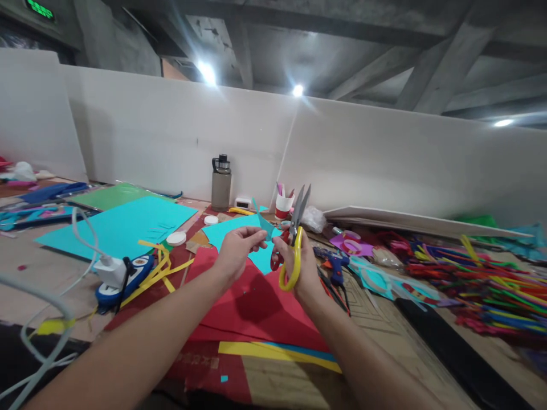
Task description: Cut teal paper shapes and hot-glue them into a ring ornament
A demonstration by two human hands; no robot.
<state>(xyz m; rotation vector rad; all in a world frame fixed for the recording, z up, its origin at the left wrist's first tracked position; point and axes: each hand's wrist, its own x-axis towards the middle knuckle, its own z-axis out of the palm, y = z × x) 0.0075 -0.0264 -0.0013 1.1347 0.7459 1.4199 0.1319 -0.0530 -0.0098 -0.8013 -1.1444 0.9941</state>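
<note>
My left hand [240, 249] pinches a small cut piece of teal paper [265, 225] between thumb and fingers. Close beside it on the right, my right hand [301, 265] holds scissors [291, 250] with yellow and red handles, their blades pointing up and slightly apart. The right fingertips are near the teal piece; whether they touch it I cannot tell. Beneath both hands lie red sheets [252, 302], with a turquoise sheet [217, 232] behind them. Yellow and blue strips [273, 352] stick out at the front edge of the red sheets.
A bottle [221, 185] and a pen cup [284, 204] stand at the back. Left are a large turquoise sheet [123, 228], yellow strips [160, 273] and a power strip [126, 282] with cables. Right are a glue gun [337, 265], a black bar [457, 353] and colorful pipe cleaners [491, 285].
</note>
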